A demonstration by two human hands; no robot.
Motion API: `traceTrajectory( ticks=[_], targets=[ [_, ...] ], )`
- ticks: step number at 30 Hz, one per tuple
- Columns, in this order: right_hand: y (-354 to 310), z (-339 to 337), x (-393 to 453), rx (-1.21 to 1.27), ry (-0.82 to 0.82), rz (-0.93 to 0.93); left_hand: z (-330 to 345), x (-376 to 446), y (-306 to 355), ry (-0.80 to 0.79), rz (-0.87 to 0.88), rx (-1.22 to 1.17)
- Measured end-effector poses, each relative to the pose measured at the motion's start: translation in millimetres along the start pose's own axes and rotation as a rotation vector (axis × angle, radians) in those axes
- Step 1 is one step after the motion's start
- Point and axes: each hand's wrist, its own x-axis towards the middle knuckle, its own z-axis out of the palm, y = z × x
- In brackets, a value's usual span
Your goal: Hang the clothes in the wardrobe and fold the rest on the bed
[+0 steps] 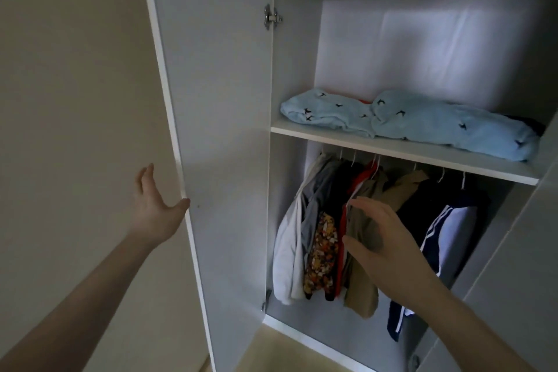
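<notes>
Behind right hand (382,238), half-hidden khaki garment (360,290)

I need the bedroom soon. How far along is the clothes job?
Done: several garments already hang on the wardrobe rail. In hand: the left hand touches the open door edge; the right hand reaches, open, toward a khaki garment. Left: folding on the bed, which is out of view.

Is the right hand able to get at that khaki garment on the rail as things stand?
Probably yes: the right hand is open just before the khaki garment, and the wardrobe door stands open.
</notes>
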Motion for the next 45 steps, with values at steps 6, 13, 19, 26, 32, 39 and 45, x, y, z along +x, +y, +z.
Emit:
traceTrajectory(
  ticks=[6,13,19,26,32,39,45],
  targets=[
    [-12.2,-20.9,-32.8,-0.018,0.062,-0.002,20.0,23.1,4.7,-0.217,-0.049,-0.233],
    [-3.5,-50.3,-60.0,-0.058,0.248,0.079,33.2,5.1,24.9,-0.185,0.045,-0.204],
    [7.8,-70.6,-67.7,-0.109,0.468,0.125,58.3,-13.6,72.5,-0.228,0.42,-0.014],
    [12.9,-108.6,-84.2,-0.258,0.824,0.152,118.8,-12.8,136.8,-0.422,0.669,0.024],
    [29.4,-154.1,-114.7,-0.485,1.101,0.127,178.3,2.2,181.4,-0.728,0.76,0.087],
    [59.1,-192.2,-124.4,-0.353,1.179,0.317,207.1,34.5,236.1,-0.613,0.951,0.167],
    [63.4,-200.6,-110.5,-0.38,1.263,0.472,220.3,72.8,265.5,-0.473,1.071,0.228]
  ],
)
